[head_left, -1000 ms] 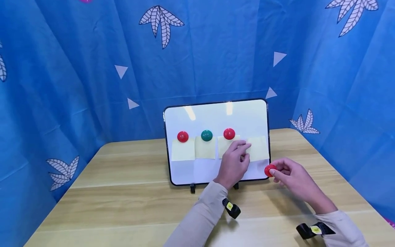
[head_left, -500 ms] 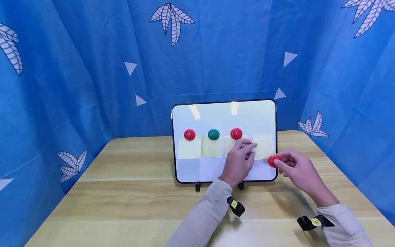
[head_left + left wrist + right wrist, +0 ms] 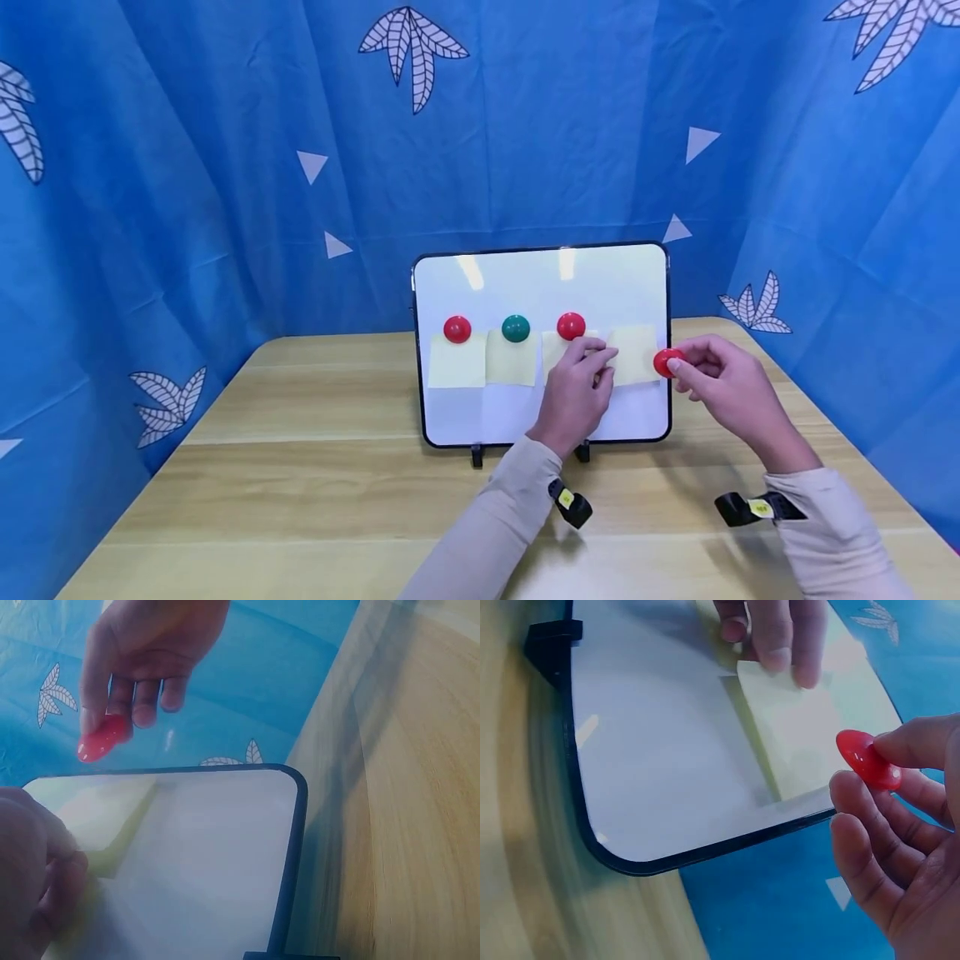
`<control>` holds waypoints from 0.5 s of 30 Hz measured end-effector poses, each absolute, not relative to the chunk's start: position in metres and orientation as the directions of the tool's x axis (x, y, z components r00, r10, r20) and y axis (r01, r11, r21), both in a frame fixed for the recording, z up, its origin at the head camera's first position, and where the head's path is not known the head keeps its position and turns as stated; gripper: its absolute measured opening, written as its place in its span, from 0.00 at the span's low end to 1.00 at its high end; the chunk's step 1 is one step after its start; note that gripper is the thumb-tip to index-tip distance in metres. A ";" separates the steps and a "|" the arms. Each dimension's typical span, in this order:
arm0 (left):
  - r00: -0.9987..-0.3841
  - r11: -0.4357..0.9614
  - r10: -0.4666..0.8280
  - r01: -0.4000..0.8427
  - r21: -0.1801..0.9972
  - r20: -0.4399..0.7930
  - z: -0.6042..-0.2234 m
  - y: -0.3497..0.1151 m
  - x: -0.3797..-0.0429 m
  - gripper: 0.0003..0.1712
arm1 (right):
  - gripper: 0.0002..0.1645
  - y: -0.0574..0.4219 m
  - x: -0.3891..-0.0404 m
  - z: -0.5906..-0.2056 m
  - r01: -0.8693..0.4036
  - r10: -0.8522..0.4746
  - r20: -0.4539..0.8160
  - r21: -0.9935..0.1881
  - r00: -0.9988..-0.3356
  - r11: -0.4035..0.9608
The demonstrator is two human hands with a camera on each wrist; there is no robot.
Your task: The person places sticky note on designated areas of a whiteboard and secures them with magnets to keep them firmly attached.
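A small whiteboard point(image 3: 517, 287) with a black frame stands tilted back on the table. My left hand point(image 3: 573, 392) rests extended fingertips against the left edge of the rightmost yellow sticky note point(image 3: 635, 354); that note's far edge lifts slightly off the board in the right wrist view. Between right thumb and fingers, my right hand point(image 3: 723, 383) pinches a round red magnet point(image 3: 868, 759), just off the board's right edge. Two red magnets, one at left point(image 3: 457, 329) and one at centre point(image 3: 572, 326), sit with a green magnet point(image 3: 516, 328) over the other notes' tops. My left hand partly covers the third note point(image 3: 551, 352).
Short black feet point(image 3: 477, 455) prop up the board at its lower edge. The wooden table point(image 3: 300, 467) extends to both sides. A blue patterned curtain point(image 3: 525, 150) hangs behind and along the sides.
My right hand has risen with the red magnet from the board's lower right corner to the height of the rightmost note. My left hand stays on the note. The head view has shifted slightly.
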State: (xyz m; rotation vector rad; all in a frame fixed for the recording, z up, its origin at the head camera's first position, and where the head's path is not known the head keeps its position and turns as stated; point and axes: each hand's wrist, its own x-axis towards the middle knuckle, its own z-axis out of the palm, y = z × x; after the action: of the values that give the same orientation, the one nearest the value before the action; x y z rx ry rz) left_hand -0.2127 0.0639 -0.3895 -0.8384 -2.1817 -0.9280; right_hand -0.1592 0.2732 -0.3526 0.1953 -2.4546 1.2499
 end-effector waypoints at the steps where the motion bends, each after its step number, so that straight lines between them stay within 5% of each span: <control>1: -0.606 0.550 0.312 0.743 0.381 0.732 -0.389 0.064 -0.213 0.18 | 0.23 0.274 -0.160 -0.351 -0.290 0.049 0.395 -0.748 -0.917 0.597; 15: -0.598 0.593 0.350 0.737 0.323 0.721 -0.388 0.063 -0.211 0.21 | 0.21 0.262 -0.178 -0.349 -0.325 0.042 0.424 -0.751 -0.905 0.574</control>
State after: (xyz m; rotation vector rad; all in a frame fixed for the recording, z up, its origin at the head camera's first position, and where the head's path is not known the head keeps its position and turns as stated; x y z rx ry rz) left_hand -0.2106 0.0627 -0.3879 -0.8580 -2.2129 -0.8267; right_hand -0.1778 0.2619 -0.3487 0.2289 -2.4116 1.2674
